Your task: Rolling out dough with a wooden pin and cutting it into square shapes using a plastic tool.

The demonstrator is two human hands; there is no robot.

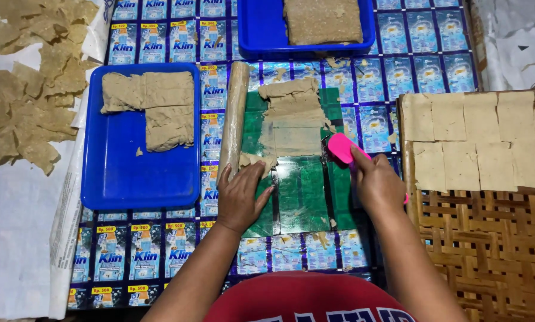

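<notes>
Pink plastic shows in the right hand, which is closed around a small scraper at the right edge of the green mat. The left hand rests on the mat's left side, fingers loosely spread, fingertips touching a scrap of the thin dough strip beside the wooden rolling pin. The lower half of the mat lies bare. A blue tray with dough pieces sits just left; a woven bamboo rack carrying cut squares borders the right.
</notes>
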